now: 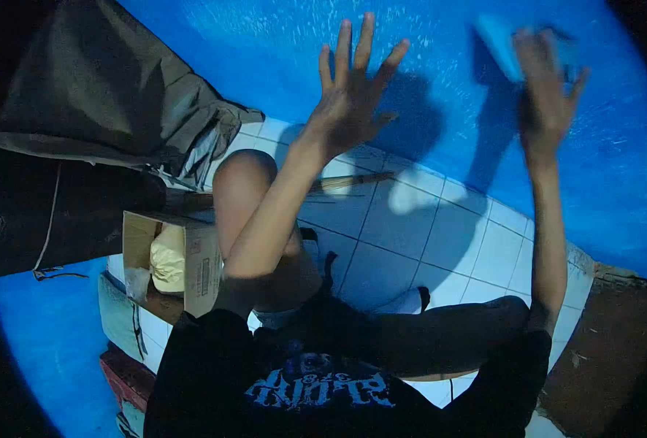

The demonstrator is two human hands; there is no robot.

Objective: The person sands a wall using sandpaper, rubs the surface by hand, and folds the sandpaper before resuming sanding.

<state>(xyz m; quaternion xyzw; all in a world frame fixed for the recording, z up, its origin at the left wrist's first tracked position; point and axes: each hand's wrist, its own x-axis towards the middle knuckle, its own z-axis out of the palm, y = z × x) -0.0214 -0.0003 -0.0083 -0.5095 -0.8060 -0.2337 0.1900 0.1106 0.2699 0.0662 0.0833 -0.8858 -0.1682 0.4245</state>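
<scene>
My left hand (351, 102) is raised in front of the blue wall (440, 44), its fingers spread and nothing in it. Further right, my right hand (546, 91) is also up against the wall, slightly blurred. Its fingers press on a light blue cloth (500, 47), which shows on both sides of the fingers. Shadows of both hands and arms fall on the wall and the floor.
White floor tiles (400, 226) lie below, with thin sticks (349, 181) near the wall. An open cardboard box (203, 266) holding a yellowish bundle (169, 259) stands at the left. Dark fabric (104, 87) hangs at the upper left. A brown surface (608, 350) is at the lower right.
</scene>
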